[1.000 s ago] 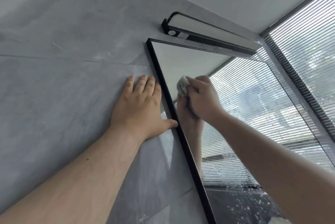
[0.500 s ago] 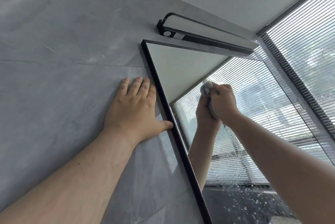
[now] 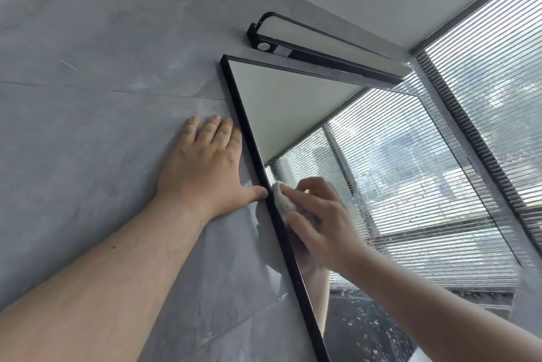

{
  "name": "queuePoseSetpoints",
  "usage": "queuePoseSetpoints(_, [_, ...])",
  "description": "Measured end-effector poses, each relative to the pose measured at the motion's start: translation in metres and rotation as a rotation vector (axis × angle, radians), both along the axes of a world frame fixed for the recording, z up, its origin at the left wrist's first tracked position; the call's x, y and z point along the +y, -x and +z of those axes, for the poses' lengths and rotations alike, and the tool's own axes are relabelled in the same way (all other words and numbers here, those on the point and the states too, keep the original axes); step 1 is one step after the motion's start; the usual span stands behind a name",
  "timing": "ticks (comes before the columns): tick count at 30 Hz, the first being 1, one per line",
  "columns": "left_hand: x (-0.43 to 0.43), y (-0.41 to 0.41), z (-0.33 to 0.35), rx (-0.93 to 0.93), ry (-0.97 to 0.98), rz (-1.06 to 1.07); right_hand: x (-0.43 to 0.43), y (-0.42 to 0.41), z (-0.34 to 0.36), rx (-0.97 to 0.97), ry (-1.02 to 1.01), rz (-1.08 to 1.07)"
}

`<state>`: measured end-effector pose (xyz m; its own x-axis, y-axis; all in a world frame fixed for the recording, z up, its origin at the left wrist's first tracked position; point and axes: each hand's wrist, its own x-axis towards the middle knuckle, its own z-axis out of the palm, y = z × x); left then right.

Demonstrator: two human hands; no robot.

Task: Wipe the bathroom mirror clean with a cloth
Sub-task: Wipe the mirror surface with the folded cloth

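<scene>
Right hand (image 3: 319, 223) grips a wadded pale cloth (image 3: 283, 200) and presses it to the mirror (image 3: 293, 109) just beside the black frame (image 3: 250, 138). Left hand (image 3: 205, 165), at its 9 o'clock, lies flat and open on the wall (image 3: 88, 97), thumb touching the frame.

Risk: the cloth may ride onto the frame and drag grime back across the glass.

Glass is clear at 12 o'clock. There appear to be droplets at 5 o'clock.

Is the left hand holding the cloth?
No, the left hand lies flat on the grey wall tile beside the mirror, while the right hand grips the white cloth.
</scene>
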<state>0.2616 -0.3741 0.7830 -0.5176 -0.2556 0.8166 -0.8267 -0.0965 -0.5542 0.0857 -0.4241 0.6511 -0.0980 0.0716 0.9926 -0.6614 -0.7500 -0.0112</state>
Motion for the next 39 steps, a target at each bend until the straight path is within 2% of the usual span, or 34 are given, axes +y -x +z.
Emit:
queuePoseSetpoints(6, [0.001,0.000,0.000,0.009,-0.007,-0.016,-0.008,-0.006,0.020,-0.058,0.079,0.024])
queuePoseSetpoints(10, [0.001,0.000,0.000,0.012,-0.015,-0.015,-0.010,-0.009,0.072,-0.168,0.029,0.058])
queuePoseSetpoints(14, [0.002,0.000,0.000,0.011,-0.013,-0.006,-0.006,-0.011,0.103,-0.176,-0.046,0.082])
queuePoseSetpoints(26, [0.012,0.003,-0.006,-0.083,-0.089,-0.013,-0.001,-0.013,0.010,-0.082,0.035,0.020])
queuePoseSetpoints(32, [0.008,0.006,-0.016,-0.079,-0.102,0.022,-0.001,-0.011,0.008,-0.096,0.011,0.019])
queuePoseSetpoints(34, [0.008,0.005,-0.015,-0.073,-0.102,0.026,-0.002,-0.007,0.015,-0.163,-0.011,0.025])
queuePoseSetpoints(39, [0.006,0.004,-0.016,-0.086,-0.092,0.039,-0.035,0.035,0.028,-0.473,-0.104,0.053])
